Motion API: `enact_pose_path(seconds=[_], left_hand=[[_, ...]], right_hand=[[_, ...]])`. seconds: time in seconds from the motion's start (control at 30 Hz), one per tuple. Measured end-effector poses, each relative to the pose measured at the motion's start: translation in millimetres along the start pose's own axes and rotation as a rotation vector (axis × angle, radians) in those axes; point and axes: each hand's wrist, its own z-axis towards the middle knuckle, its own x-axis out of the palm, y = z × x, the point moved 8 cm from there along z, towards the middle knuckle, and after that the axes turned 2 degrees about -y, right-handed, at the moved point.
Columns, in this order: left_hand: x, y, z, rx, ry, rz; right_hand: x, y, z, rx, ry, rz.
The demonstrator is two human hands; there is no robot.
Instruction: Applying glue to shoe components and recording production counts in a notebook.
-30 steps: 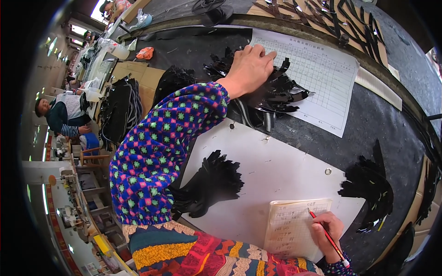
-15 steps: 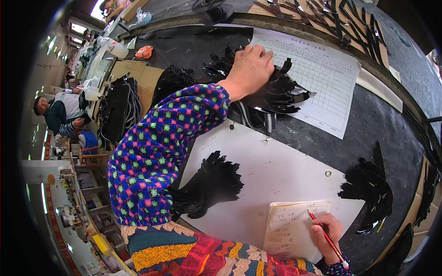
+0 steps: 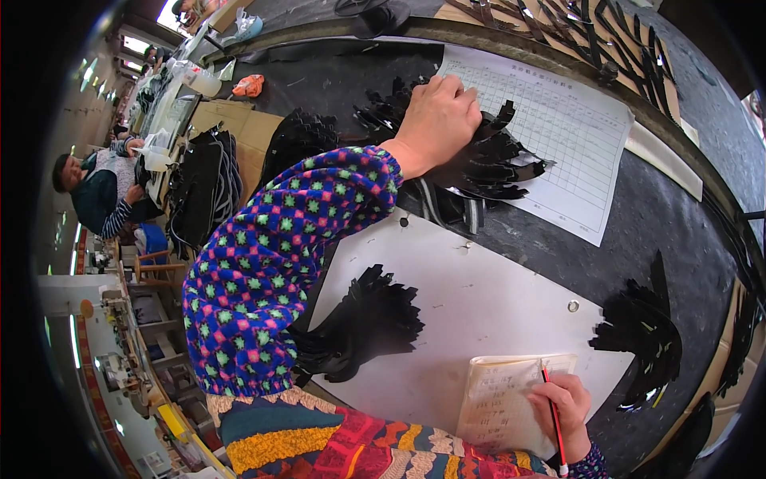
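Note:
My left hand lies over a fanned bundle of black strips, its fingers curled down onto them; the fingertips are hidden. The strips overlap a printed white form marked out in a grid. At the lower right, my right hand grips a red and black pencil. Its tip meets the upper part of an open notebook with handwritten lines. The notebook rests on a white board. Another bundle of black strips lies on the board beside my left sleeve.
A third black bundle straddles the board's right edge. Farther left are more black strips, a stack of dark pieces and orange crumpled material. A spool stands at the back. Another person works at the left.
The pencil has swung more upright, and my right hand has shifted slightly left on the notebook. My left hand stays on the strips. The other person's arms have moved.

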Motion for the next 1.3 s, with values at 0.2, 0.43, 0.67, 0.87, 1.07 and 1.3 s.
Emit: enact_pose_path(seconds=[0.2, 0.43, 0.67, 0.87, 1.07, 1.3], left_hand=[[-3, 1, -2, -0.016, -0.041, -0.027], [-3, 0, -2, -0.018, -0.031, -0.021], [3, 8, 1, 0.042, 0.088, 0.010], [10, 88, 33, -0.676, 0.116, -0.120], [44, 116, 25, -0.954, 0.070, -0.486], [55, 112, 17, -1.061, -0.025, -0.829]], right_hand=[[5, 4, 3, -0.016, -0.013, -0.073], [5, 8, 4, -0.013, 0.003, -0.163], [6, 5, 1, 0.010, 0.009, -0.176], [5, 7, 3, 0.030, 0.025, -0.189], [6, 6, 3, 0.052, 0.039, -0.174], [4, 3, 0, 0.074, 0.033, -0.156]])
